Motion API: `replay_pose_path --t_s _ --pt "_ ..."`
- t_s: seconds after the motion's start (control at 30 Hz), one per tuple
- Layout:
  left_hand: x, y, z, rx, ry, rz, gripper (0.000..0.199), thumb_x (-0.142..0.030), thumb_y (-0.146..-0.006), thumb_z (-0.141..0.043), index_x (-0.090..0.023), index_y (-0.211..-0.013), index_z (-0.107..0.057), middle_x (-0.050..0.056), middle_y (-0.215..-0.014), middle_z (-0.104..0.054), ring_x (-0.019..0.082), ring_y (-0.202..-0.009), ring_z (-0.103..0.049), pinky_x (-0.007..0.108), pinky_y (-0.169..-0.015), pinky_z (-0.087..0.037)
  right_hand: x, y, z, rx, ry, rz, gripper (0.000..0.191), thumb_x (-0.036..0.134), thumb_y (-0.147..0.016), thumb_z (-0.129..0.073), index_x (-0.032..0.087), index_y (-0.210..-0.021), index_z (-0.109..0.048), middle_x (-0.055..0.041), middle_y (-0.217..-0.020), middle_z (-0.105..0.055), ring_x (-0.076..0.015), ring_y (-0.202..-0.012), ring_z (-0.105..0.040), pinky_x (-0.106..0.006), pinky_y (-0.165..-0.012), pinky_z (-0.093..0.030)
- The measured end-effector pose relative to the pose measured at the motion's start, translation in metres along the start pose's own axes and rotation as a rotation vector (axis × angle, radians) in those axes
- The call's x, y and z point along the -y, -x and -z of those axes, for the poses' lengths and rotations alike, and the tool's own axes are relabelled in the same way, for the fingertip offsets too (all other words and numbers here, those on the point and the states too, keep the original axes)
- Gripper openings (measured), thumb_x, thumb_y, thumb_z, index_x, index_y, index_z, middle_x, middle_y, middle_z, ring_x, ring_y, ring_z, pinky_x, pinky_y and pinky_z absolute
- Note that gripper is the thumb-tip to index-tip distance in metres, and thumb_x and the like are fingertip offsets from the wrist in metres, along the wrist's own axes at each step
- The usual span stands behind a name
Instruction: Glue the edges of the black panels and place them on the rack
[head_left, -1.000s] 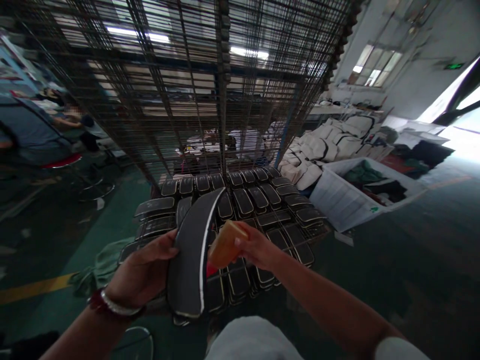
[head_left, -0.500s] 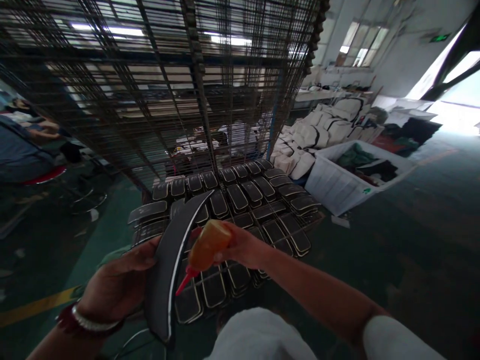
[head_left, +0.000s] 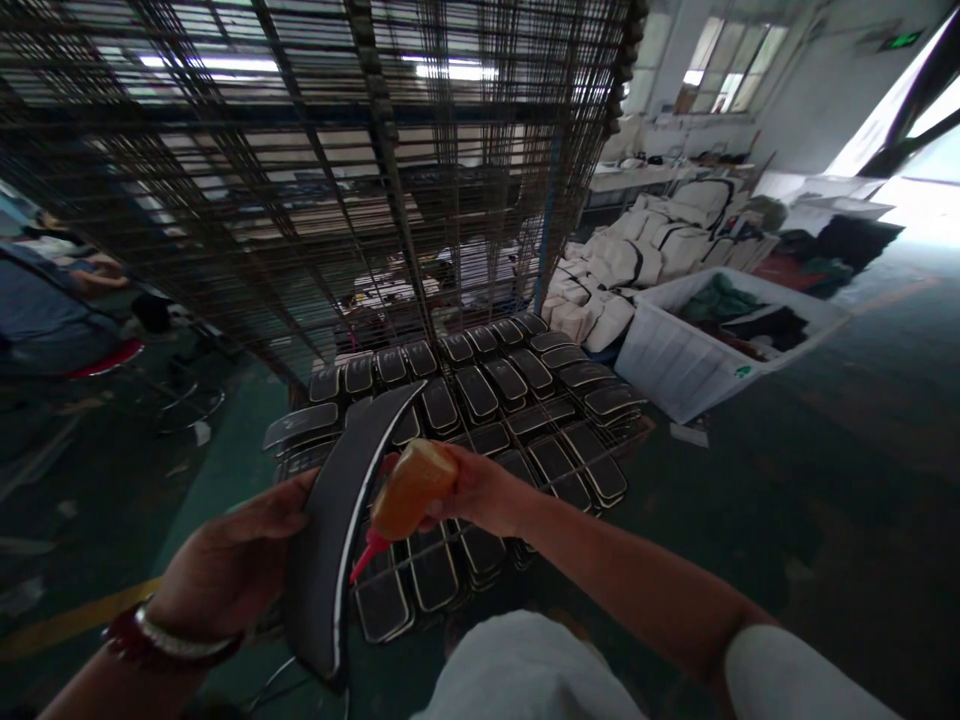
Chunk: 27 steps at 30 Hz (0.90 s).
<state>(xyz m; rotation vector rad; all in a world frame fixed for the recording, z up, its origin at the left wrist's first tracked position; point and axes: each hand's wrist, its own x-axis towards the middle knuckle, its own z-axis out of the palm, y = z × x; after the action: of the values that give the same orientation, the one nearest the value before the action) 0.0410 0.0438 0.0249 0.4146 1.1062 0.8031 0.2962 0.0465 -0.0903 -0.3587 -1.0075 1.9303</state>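
Observation:
My left hand (head_left: 232, 560) is closed on a long, curved dark panel (head_left: 334, 530), thumb on its face and the other fingers behind it. A white line runs along the panel's right edge. In my right hand (head_left: 465, 490) is an amber squeeze bottle (head_left: 415, 488), tilted nozzle-down. Its red nozzle (head_left: 369, 556) points at the white-lined edge, with the tip at or very close to it; whether it touches I cannot tell. Beneath both hands lie stacks of dark, pale-edged panels (head_left: 477, 392) on a wire rack shelf.
A tall wire rack (head_left: 390, 180) rises directly ahead. To the right stand a white bin (head_left: 667, 360) with dark and green cloth, and a heap of pale bundles (head_left: 622, 250). At far left a person (head_left: 52, 310) sits on a red stool (head_left: 109, 360).
The view has shifted slightly. Both hands keep their holds, and the nozzle tip sits slightly higher along the panel's edge.

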Motion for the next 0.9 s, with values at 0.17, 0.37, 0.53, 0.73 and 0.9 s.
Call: replay_pose_path --t_s 0.17,0.37,0.53,0.73,0.9 --pt "-0.001 0.001 -0.009 -0.038 -0.006 0.024 0.082 -0.002 -0.064 -0.068 -0.022 -0.143 -0.074 0.014 -0.105 -0.09 0.046 -0.101 -0.084 0.055 -0.083 -0.071 -0.001 0.001 0.002 -0.025 -0.031 0.014 0.073 0.035 -0.069 -0.105 0.024 -0.132 -0.071 -0.0054 -0.121 -0.075 -0.0238 -0.107 -0.075 -0.027 -0.074 -0.067" --pt "-0.001 0.0 -0.012 -0.04 -0.018 0.004 0.082 -0.003 -0.063 -0.071 -0.021 -0.143 -0.074 0.015 -0.104 -0.09 0.046 -0.099 -0.084 0.053 -0.08 -0.072 -0.002 0.002 0.006 -0.038 -0.062 0.025 0.073 0.032 -0.068 -0.106 0.024 -0.131 -0.071 -0.0055 -0.123 -0.075 -0.0255 -0.108 -0.074 -0.03 -0.074 -0.068" --pt "0.0 -0.004 -0.006 0.061 -0.104 0.004 0.079 -0.006 -0.063 -0.076 -0.021 -0.142 -0.075 0.016 -0.11 -0.089 0.046 -0.097 -0.084 0.052 -0.079 -0.072 -0.005 0.002 0.009 -0.062 -0.081 0.029 0.074 0.031 -0.067 -0.106 0.023 -0.131 -0.07 -0.0062 -0.122 -0.075 -0.0244 -0.105 -0.074 -0.03 -0.074 -0.068" --pt "0.001 -0.004 -0.006 0.369 -0.173 -0.027 0.037 -0.014 -0.072 -0.085 -0.021 -0.108 -0.089 0.009 -0.098 -0.09 0.03 -0.082 -0.086 0.036 -0.077 -0.072 -0.004 0.002 0.015 -0.089 -0.082 0.016 0.077 0.03 -0.062 -0.107 0.023 -0.129 -0.069 -0.0059 -0.12 -0.075 -0.0253 -0.105 -0.074 -0.03 -0.072 -0.068" --pt "0.006 -0.005 -0.015 0.424 -0.125 -0.064 0.031 -0.009 -0.074 -0.083 -0.022 -0.101 -0.09 0.006 -0.096 -0.091 0.023 -0.075 -0.085 0.028 -0.071 -0.071 0.004 0.007 0.018 -0.135 -0.048 0.014 0.08 0.027 -0.061 -0.107 0.025 -0.129 -0.066 -0.0056 -0.122 -0.074 -0.0254 -0.105 -0.074 -0.029 -0.07 -0.067"
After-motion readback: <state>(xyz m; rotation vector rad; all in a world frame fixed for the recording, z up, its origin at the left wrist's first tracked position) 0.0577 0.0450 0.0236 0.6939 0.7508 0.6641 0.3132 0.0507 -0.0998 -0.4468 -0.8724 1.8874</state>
